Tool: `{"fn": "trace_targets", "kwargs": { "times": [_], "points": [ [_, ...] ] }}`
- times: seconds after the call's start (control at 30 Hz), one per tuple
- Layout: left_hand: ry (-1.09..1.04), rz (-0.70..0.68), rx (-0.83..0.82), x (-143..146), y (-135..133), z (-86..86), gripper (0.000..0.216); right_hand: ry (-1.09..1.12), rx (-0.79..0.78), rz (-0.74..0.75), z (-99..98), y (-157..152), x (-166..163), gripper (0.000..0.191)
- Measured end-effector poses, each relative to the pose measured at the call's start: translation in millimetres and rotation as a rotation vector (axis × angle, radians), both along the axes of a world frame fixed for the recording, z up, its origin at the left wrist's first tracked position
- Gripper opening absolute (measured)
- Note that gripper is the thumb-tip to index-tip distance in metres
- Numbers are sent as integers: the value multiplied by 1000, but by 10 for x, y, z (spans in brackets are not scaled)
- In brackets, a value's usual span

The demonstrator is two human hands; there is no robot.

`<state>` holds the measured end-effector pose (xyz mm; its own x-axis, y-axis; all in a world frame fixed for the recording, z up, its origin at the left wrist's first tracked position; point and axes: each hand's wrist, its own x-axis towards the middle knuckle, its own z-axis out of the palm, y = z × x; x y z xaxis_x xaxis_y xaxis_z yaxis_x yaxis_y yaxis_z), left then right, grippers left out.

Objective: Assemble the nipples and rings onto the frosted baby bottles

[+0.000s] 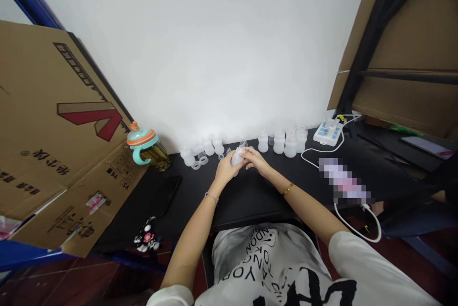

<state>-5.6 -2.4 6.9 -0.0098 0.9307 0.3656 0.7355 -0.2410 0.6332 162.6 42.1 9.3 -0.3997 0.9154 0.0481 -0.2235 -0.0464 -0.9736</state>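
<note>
My left hand [225, 168] is wrapped round a small translucent white baby bottle [236, 157], held tilted above the black table [250, 196]. The fingers of my right hand [257, 161] are closed at the bottle's upper end, where a clear nipple [244, 144] shows just beyond them. Exactly what the right fingertips pinch is partly hidden. Left of my hands, several bottles without visible nipples [208, 147] stand near the wall, with clear collar rings [203, 158] lying in front. To the right is a group of bottles with nipples fitted [291, 144].
A teal-lidded jug [148, 148] and a dark phone [168, 195] with a charm [147, 238] lie to the left, beside a large cardboard sheet [67, 134]. A white power strip [328, 131], its cable and a blurred-out device [343, 181] occupy the right. The white wall [222, 58] closes the back.
</note>
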Motion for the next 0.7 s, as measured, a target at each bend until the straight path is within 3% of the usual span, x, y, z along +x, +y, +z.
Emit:
{"fn": "trace_targets", "kwargs": {
  "times": [0.2,0.7],
  "points": [
    [0,42,15,-10,12,-20,60,39,12,-2,-54,30,11,37],
    [18,25,18,-12,16,-21,56,25,24,-4,-97,69,13,44]
  ]
}}
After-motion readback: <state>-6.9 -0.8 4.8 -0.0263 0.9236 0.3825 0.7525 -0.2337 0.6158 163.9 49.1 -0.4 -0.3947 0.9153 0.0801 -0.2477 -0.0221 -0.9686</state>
